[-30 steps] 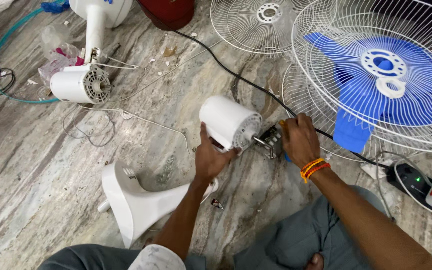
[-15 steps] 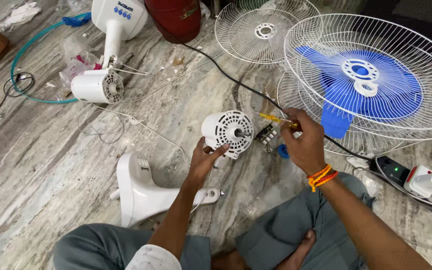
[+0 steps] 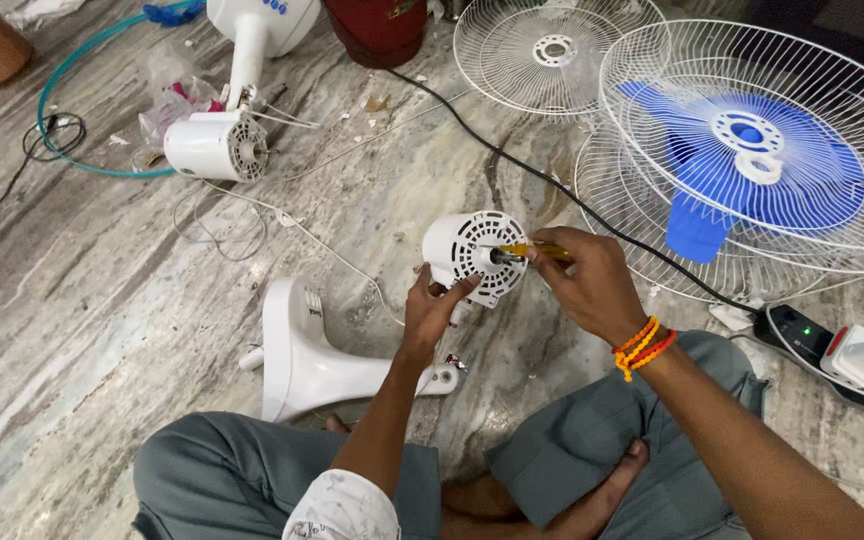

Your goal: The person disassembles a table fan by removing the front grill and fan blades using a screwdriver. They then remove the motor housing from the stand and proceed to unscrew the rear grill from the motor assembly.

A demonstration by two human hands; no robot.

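Note:
A white fan motor housing (image 3: 464, 252) with a vented round face lies on the marble floor in front of me. My left hand (image 3: 432, 308) grips its lower edge from below. My right hand (image 3: 584, 280) holds a yellow-handled screwdriver (image 3: 530, 250), whose tip touches the centre of the vented face. Orange and red threads circle my right wrist. I sit cross-legged in grey trousers.
A white fan base (image 3: 302, 352) lies by my left knee. Another white motor on a stand (image 3: 214, 144) lies at the upper left near a teal hose (image 3: 70, 160). Wire guards with a blue blade (image 3: 752, 160) fill the upper right. A power strip (image 3: 824, 346) and black cable (image 3: 512, 160) run right.
My view moved closer. The motor housing was turned so its vented face points toward me, and the screwdriver tip now sits at its centre.

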